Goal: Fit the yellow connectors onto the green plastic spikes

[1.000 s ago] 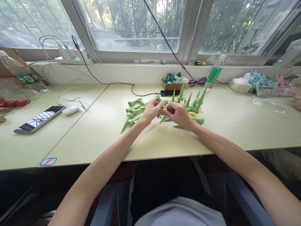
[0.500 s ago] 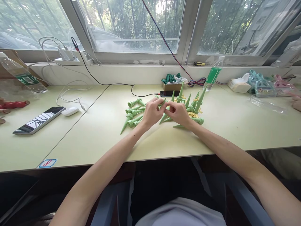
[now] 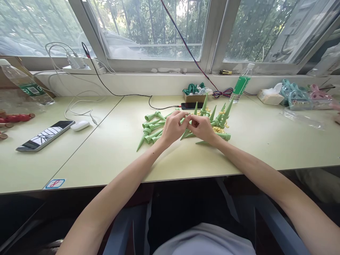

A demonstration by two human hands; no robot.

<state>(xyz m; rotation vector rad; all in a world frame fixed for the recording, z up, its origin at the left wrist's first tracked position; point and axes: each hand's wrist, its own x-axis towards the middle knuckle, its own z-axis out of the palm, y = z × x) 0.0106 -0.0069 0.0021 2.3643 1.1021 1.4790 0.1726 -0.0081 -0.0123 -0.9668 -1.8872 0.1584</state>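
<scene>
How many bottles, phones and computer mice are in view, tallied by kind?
Plastic bottles: 2
Phones: 2
Computer mouse: 1
Total: 5

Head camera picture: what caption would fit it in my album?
Left hand and right hand pinch a green spike over the spike pile on a pale table.
</scene>
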